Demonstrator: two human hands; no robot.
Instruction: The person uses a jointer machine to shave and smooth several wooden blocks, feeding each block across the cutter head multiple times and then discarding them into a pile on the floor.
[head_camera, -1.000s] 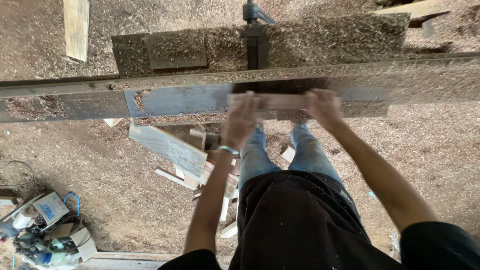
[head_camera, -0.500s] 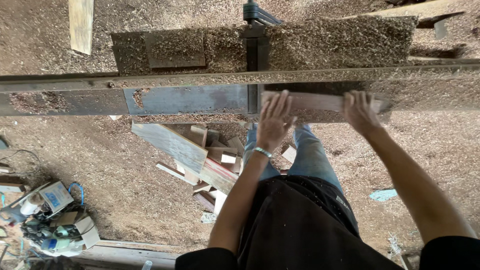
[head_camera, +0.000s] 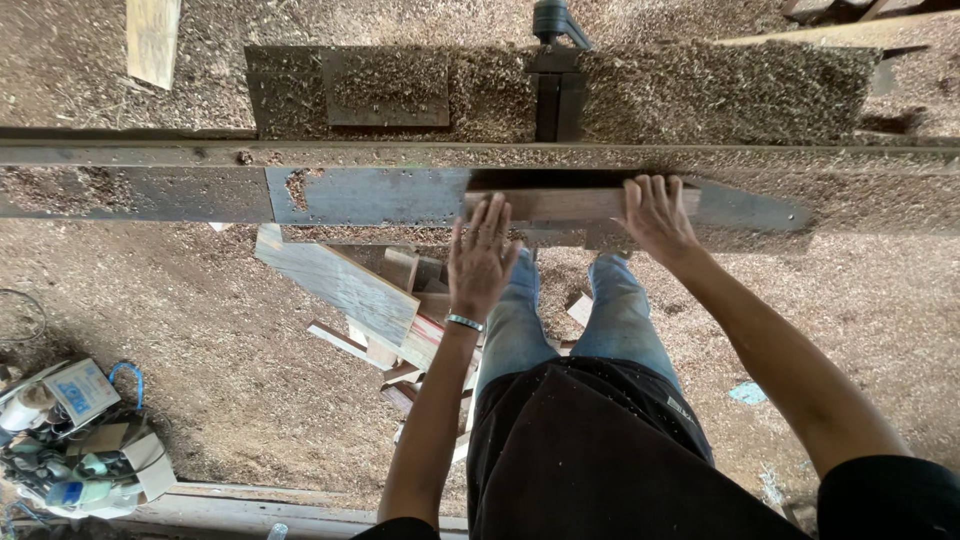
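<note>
Sawdust carpets the floor and the long metal machine bed (head_camera: 360, 195); on it lies the wooden board (head_camera: 570, 204), now further toward 3 o'clock than a second ago (so the feed along the bed is progressing); the left hand (head_camera: 482, 255) presses flat, fingers together, at its 7 o'clock; the right hand (head_camera: 657, 215), spread, bears on its 3 o'clock end; offcuts (head_camera: 385, 310) lie below.

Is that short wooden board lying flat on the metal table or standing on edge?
Flat. The wooden board shows its broad face upward on the metal table, with the left hand and right hand spread on it.
</note>
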